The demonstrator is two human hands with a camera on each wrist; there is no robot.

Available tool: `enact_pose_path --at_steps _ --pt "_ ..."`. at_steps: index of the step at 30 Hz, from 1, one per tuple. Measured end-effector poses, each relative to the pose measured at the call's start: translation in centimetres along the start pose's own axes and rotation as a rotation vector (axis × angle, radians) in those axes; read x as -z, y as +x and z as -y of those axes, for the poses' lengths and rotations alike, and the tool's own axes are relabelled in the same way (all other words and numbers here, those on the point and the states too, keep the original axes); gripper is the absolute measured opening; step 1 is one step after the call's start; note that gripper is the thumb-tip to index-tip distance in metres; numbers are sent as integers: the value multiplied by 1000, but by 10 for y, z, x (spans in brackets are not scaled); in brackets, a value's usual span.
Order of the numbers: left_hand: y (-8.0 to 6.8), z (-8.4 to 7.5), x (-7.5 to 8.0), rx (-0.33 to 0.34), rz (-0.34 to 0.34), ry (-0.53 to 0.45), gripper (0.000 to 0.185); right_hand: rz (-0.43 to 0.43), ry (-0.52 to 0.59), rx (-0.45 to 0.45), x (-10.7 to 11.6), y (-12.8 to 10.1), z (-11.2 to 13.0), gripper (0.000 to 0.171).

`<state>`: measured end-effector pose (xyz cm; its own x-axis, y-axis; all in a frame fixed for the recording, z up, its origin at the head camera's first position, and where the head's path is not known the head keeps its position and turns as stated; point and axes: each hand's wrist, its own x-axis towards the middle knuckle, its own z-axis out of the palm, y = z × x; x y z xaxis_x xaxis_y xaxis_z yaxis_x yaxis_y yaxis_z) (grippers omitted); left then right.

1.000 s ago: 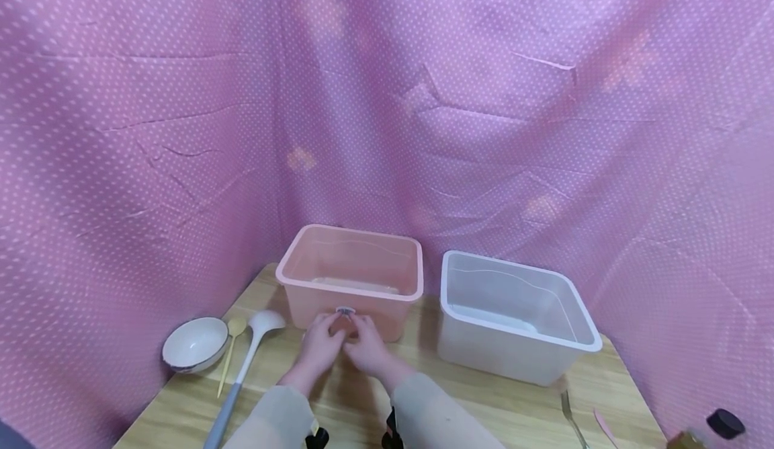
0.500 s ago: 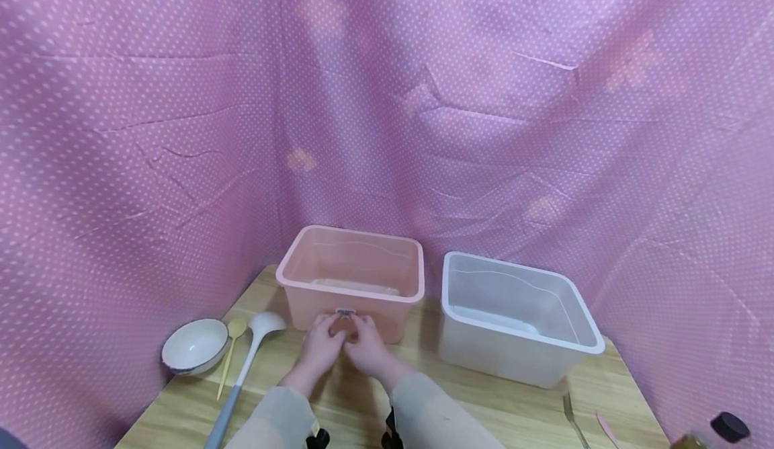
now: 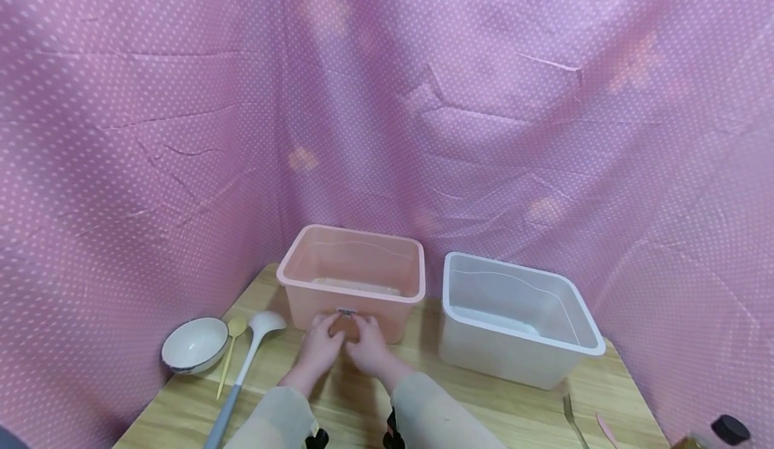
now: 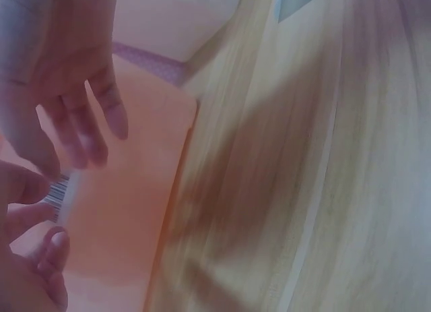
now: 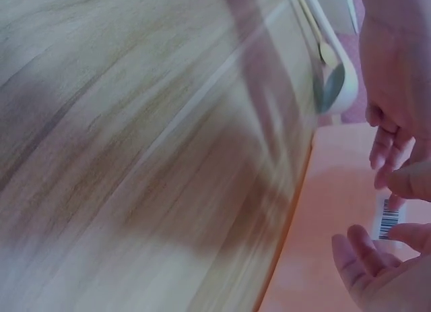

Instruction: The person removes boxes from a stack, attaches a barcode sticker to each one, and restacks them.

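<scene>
Head view counts two open plastic tubs on the pale wooden table (image 3: 484, 409): one translucent pink rectangular tub (image 3: 352, 281) at centre and one translucent white rectangular tub (image 3: 517, 314) just beside it. Left of the pink tub lie one white ceramic bowl (image 3: 195, 345), one slim yellow spoon (image 3: 230, 351) and one white ladle with a grey handle (image 3: 244, 368). Near the right edge are one metal fork (image 3: 571, 419), one pink utensil (image 3: 607, 427) and one black-capped bottle (image 3: 722, 430).

Both hands meet at the pink tub's near wall, around a small white barcode sticker (image 3: 346, 312). The left hand (image 3: 320, 348) has curled fingers (image 4: 54, 248) at the sticker's edge, and the right hand (image 3: 369, 348) has bent fingers (image 5: 411, 180) just beside it. The wrist views are blurred, so whether either hand actually pinches the sticker cannot be told.

Compared with a second ago, the hands and sticker sit in the same place; only the camera has shifted slightly.
</scene>
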<state>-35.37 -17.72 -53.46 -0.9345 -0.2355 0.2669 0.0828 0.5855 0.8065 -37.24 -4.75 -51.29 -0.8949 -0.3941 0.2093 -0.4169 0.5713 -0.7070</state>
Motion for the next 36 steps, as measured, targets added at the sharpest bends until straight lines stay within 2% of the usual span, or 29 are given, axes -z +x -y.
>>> enact_pose_path --at_steps 3,5,11,16,20,23,28,33,36 --pt "0 0 0 14 5 -23 45 1 5 -20 1 -1 -3 63" --pt "1 1 0 12 12 -73 44 13 35 -26 2 -1 -4 63" --pt "5 2 0 46 58 -382 39 77 239 8 5 -1 -6 63" --pt "5 4 2 130 98 -466 41 134 326 -54 7 -6 -8 66" --pt "6 5 5 179 115 -546 42 157 377 -62 9 -6 -10 67" --pt "6 6 5 215 152 -558 43 179 342 -87 12 -7 -11 68" --pt "2 7 5 328 270 -507 47 246 265 -181 19 -15 -20 68" --pt "-2 -4 2 296 334 -468 28 230 346 -197 46 -25 -28 60" --pt "-4 -15 2 241 418 -413 18 203 377 -192 73 -28 -35 54"
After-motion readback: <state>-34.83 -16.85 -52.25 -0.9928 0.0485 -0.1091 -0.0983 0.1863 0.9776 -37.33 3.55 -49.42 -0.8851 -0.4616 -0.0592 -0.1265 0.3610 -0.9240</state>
